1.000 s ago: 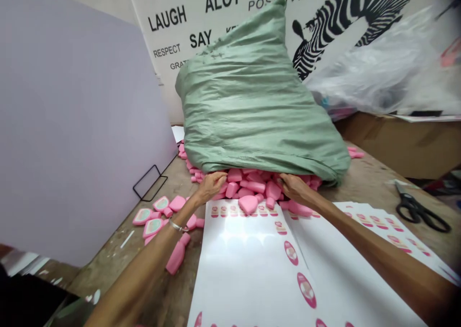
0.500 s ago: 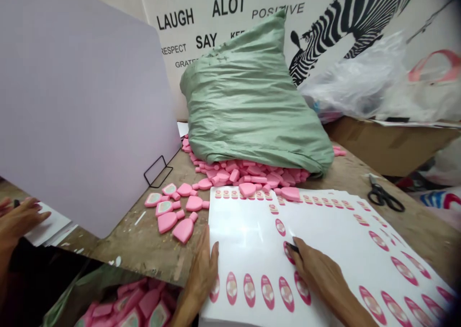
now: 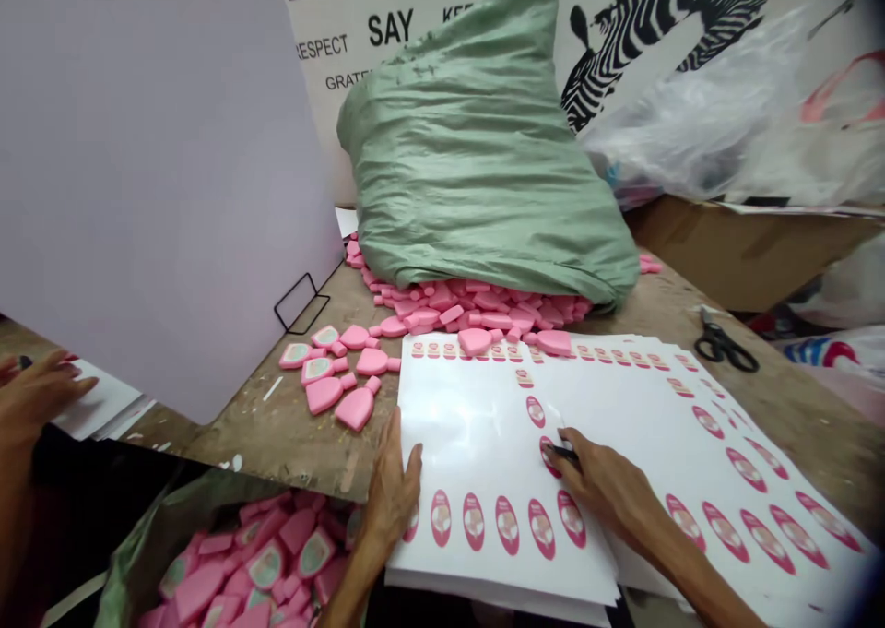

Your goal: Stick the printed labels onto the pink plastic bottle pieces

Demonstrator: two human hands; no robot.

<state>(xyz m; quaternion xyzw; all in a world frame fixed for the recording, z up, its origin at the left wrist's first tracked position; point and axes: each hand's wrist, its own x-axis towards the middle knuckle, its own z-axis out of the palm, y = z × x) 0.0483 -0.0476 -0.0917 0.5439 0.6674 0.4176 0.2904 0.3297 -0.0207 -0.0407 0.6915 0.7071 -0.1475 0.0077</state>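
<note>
A stack of white sticker sheets (image 3: 470,444) lies on the table, printed with pink oval stickers (image 3: 507,524) and smaller labels. My left hand (image 3: 395,480) rests along the stack's left edge, fingers stretched out and thumb apart. My right hand (image 3: 605,480) pinches a slim black tool (image 3: 563,452), its kind too small to make out. The tool's tip is at an oval sticker (image 3: 549,459) in the column at the middle. Several flat pink bottles (image 3: 356,408) lie left of the stack, some with a label on them.
A green sack (image 3: 484,158) stands behind, pink bottles (image 3: 477,301) piled at its mouth. Black scissors (image 3: 725,340) lie at the right. An open bag of pink bottles (image 3: 263,563) is below the table edge. Left, a pale panel (image 3: 166,185) stands before another person's hand (image 3: 41,393).
The view has tipped downward, so more of the bag of bottles shows. Both hands keep nearly the same places on the sheets, and the tool stays at the same oval sticker.
</note>
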